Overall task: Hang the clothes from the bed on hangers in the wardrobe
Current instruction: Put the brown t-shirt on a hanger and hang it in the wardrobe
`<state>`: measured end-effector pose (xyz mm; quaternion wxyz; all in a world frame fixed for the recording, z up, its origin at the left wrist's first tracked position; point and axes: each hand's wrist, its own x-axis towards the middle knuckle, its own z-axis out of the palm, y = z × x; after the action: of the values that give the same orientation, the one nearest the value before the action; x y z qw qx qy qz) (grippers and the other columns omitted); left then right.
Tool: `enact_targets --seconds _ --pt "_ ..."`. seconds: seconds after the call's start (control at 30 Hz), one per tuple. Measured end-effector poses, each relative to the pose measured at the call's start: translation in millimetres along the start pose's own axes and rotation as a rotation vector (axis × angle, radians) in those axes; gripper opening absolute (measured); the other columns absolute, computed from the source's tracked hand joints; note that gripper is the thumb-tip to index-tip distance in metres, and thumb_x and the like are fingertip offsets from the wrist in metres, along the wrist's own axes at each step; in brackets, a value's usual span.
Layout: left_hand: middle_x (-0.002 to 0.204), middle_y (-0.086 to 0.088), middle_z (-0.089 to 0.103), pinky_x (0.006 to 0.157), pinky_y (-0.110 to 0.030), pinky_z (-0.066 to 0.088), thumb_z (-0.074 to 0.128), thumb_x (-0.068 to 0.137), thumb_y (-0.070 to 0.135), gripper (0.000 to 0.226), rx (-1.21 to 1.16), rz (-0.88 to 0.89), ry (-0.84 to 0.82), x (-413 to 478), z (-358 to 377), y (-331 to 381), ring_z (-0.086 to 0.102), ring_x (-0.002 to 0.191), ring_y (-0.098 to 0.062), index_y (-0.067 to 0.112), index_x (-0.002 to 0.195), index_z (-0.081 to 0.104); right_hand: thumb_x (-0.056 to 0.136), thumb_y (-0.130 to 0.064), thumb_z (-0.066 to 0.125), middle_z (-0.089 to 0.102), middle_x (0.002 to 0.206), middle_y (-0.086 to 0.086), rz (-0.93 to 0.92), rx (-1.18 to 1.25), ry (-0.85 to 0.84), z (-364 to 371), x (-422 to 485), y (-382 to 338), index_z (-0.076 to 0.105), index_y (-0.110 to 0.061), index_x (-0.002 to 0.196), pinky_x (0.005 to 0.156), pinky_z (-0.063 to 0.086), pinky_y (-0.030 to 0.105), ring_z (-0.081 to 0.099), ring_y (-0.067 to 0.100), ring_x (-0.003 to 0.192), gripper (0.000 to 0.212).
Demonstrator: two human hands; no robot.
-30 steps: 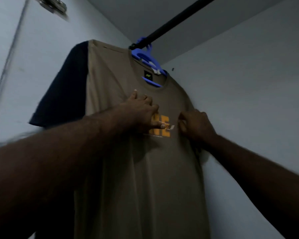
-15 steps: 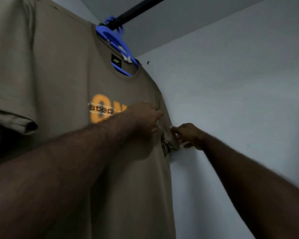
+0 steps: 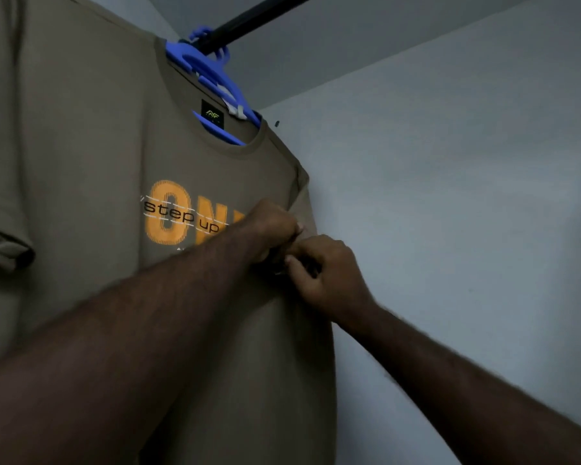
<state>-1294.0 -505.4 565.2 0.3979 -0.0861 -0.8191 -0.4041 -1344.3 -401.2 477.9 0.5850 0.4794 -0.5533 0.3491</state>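
Our left hand (image 3: 275, 226) and right hand (image 3: 331, 275), touching, both pinch the shirt (image 3: 88, 135) at its right sleeve; it hangs on a hanger (image 3: 212, 73).

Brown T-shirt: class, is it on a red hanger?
No, the brown T-shirt hangs on a blue hanger hooked over the black rail.

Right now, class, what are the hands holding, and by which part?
The left hand and right hand both pinch the T-shirt at its sleeve beside the wall.
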Motion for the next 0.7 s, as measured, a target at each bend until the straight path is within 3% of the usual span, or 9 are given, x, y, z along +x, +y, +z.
enact_targets --seconds 0.07,0.13,0.2,0.23,0.3,0.43,0.57,0.63,0.7 --pt "0.073 -0.009 0.058 0.062 -0.028 0.047 0.068 0.089 0.014 0.023 -0.032 -0.003 0.003 4 -3 -3 0.057 0.068 -0.021 0.011 0.069 0.057 0.086 -0.023 0.06 0.069 0.076 -0.004 0.173 0.054 0.169 -11 4 13 0.071 -0.013 0.079 0.066 0.046 0.021 0.062 0.008 0.072 0.016" --pt "0.088 -0.012 0.066 0.078 -0.035 0.055 0.066 0.091 0.017 0.014 -0.062 -0.002 -0.045 7 -4 -6 0.064 0.084 -0.025 0.007 0.081 0.064 0.091 -0.032 0.061 0.071 0.081 -0.001 0.54 0.118 0.223 -25 15 27 0.068 -0.013 0.082 0.073 0.051 0.027 0.065 0.013 0.077 0.022" --pt "0.1 -0.012 0.068 0.088 -0.037 0.053 0.064 0.092 0.017 0.015 -0.061 0.006 -0.078 7 -3 -8 0.064 0.095 -0.025 0.003 0.093 0.067 0.094 -0.051 0.056 0.072 0.097 0.009 0.903 0.353 0.013 -37 28 38 0.067 -0.011 0.097 0.077 0.054 0.034 0.068 0.02 0.085 0.042" --pt "0.105 -0.011 0.066 0.089 -0.036 0.052 0.063 0.093 0.018 0.02 -0.055 0.011 -0.086 5 -2 -8 0.062 0.099 -0.024 0.001 0.102 0.067 0.093 -0.061 0.051 0.071 0.104 0.011 0.999 0.454 -0.132 -41 32 41 0.065 -0.011 0.107 0.078 0.054 0.036 0.069 0.023 0.091 0.053" --pt "0.117 -0.012 0.065 0.091 -0.036 0.051 0.06 0.095 0.019 0.031 -0.046 0.018 -0.103 1 1 -6 0.061 0.105 -0.025 0.002 0.12 0.062 0.089 -0.069 0.045 0.069 0.11 0.011 1.035 0.56 -0.332 -44 37 46 0.061 -0.013 0.117 0.084 0.056 0.039 0.068 0.026 0.098 0.065" --pt "0.11 -0.016 0.065 0.096 -0.046 0.051 0.057 0.097 0.016 0.019 -0.057 0.039 -0.127 -2 4 -2 0.062 0.104 -0.029 0.003 0.107 0.065 0.088 -0.068 0.05 0.068 0.111 0.012 1.038 0.602 -0.479 -40 41 50 0.063 -0.013 0.117 0.091 0.052 0.041 0.065 0.027 0.102 0.064" --pt "0.11 -0.014 0.066 0.096 -0.05 0.051 0.056 0.096 0.017 0.017 -0.106 0.026 -0.175 -3 4 -3 0.063 0.105 -0.029 0.006 0.106 0.065 0.086 -0.073 0.046 0.066 0.11 0.011 1.103 0.626 -0.524 -38 40 55 0.062 -0.014 0.117 0.088 0.052 0.04 0.062 0.027 0.105 0.069" --pt "0.11 -0.015 0.066 0.096 -0.051 0.051 0.057 0.096 0.017 0.018 -0.098 0.018 -0.183 -5 4 -3 0.063 0.105 -0.031 0.005 0.105 0.065 0.093 -0.057 0.053 0.066 0.103 0.011 1.072 0.611 -0.504 -37 38 55 0.066 -0.013 0.109 0.084 0.054 0.039 0.062 0.025 0.097 0.049" --pt "0.11 -0.02 0.066 0.095 -0.053 0.051 0.06 0.094 0.018 0.022 -0.069 0.025 -0.163 -6 3 -3 0.063 0.105 -0.036 0.0 0.105 0.064 0.094 -0.029 0.062 0.065 0.09 0.009 1.0 0.535 -0.435 -40 43 52 0.066 -0.012 0.09 0.08 0.053 0.037 0.061 0.021 0.084 0.017"
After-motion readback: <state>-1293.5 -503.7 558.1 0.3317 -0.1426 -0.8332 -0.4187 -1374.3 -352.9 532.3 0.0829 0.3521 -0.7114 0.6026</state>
